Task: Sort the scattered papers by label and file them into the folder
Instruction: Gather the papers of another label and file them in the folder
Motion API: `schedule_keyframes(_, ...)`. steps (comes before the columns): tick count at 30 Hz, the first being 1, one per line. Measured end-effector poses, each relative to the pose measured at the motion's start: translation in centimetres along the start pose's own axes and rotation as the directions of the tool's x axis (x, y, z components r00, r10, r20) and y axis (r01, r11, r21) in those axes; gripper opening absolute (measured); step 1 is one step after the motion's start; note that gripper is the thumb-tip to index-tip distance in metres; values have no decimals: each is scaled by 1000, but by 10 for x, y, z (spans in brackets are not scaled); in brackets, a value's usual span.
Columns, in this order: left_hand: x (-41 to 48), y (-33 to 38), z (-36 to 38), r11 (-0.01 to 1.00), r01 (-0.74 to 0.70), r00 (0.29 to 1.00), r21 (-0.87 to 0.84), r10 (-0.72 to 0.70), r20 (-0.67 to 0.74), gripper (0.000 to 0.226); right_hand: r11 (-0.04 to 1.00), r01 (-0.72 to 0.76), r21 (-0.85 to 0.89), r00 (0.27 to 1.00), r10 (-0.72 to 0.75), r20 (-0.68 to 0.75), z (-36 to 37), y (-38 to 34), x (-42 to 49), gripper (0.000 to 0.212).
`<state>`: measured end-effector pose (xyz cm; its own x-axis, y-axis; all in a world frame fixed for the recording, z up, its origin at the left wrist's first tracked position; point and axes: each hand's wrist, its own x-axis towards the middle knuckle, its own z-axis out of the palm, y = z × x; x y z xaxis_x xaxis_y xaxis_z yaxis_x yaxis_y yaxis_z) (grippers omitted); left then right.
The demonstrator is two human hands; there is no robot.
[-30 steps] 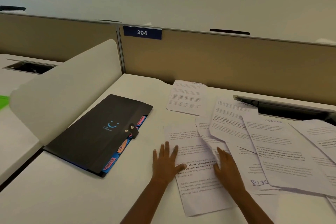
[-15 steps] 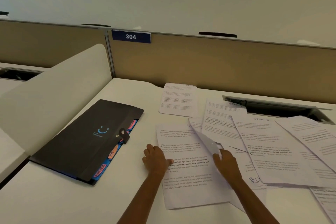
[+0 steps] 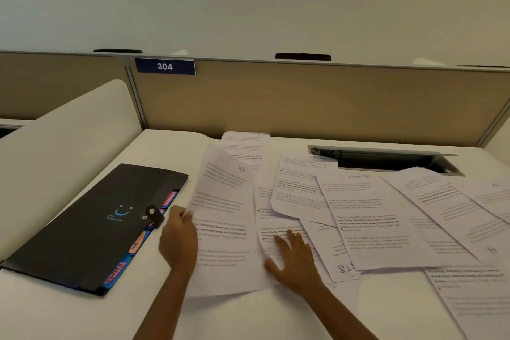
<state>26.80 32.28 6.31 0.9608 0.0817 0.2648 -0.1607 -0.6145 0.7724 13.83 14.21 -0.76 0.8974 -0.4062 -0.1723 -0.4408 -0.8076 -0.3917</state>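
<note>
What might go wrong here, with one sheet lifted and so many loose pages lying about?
The left hand holds the HR sheet by one edge only, so it already bends and could crease or slip from that grip. The right hand lies flat on overlapping papers; sliding it could drag neighbours and mix labels. The folder looks clasped shut, so filing one-handed may be awkward.

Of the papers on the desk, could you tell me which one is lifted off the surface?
The sheet marked HR, beside the black folder: the left hand grips its edge, raising it; the others lie flat.
</note>
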Motion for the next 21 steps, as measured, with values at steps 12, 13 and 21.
schedule_keyframes(12, 4, 68, -36, 960, -263, 936, -92, 230, -268, 22, 986, 123, 115, 866, -50, -497, -29, 77, -24, 26)
schedule_keyframes(13, 2, 69, -32, 964, -239, 949, -111, 208, -236, 22, 996, 59, 63, 888, -23, -459, -32, 86, -25, 34)
schedule_keyframes(21, -35, 58, 13, 983, 50, 999, -178, -49, 14, 25, 967, -245, -62, 954, 229, -194, -53, 117, -34, 78)
